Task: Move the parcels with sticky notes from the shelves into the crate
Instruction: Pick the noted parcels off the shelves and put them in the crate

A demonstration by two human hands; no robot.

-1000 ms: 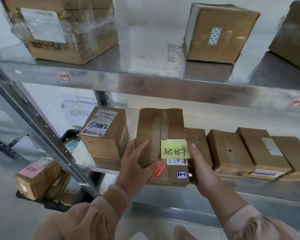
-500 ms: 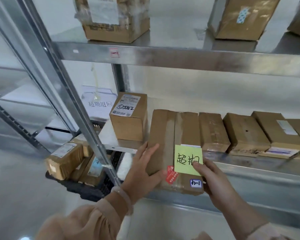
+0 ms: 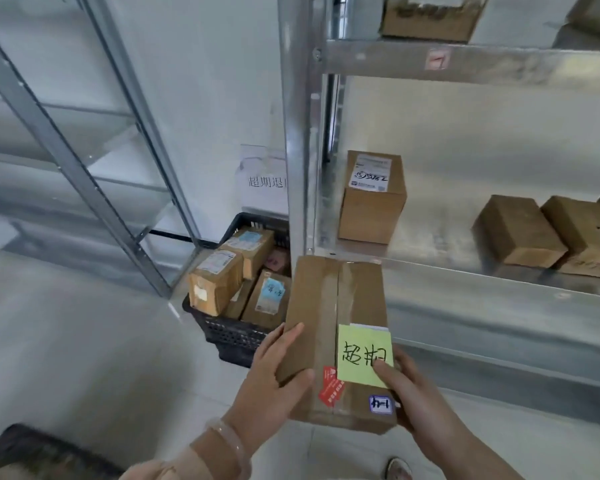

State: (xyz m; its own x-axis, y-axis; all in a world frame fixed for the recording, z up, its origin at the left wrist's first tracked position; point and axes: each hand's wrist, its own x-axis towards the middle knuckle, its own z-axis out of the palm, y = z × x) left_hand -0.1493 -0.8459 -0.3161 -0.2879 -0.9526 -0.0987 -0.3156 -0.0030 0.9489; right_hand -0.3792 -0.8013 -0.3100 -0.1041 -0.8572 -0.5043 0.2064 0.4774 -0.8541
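I hold a flat brown cardboard parcel with a yellow sticky note in front of me, off the shelf. My left hand grips its left edge, thumb on top. My right hand holds the right edge, thumb pressing on the sticky note. The black plastic crate stands on the floor to the left of the shelf post, just beyond the parcel. It holds several taped parcels, one with a blue note and one with a pink note.
The metal shelf to the right carries a small labelled box and plain brown boxes. A vertical steel post stands between shelf and crate. An empty metal rack is at left. Another box sits on the upper shelf.
Both hands have pulled the sticky-note parcel off the shelf and carried it left and down toward the crate. My view has swung left, bringing the crate into full sight.
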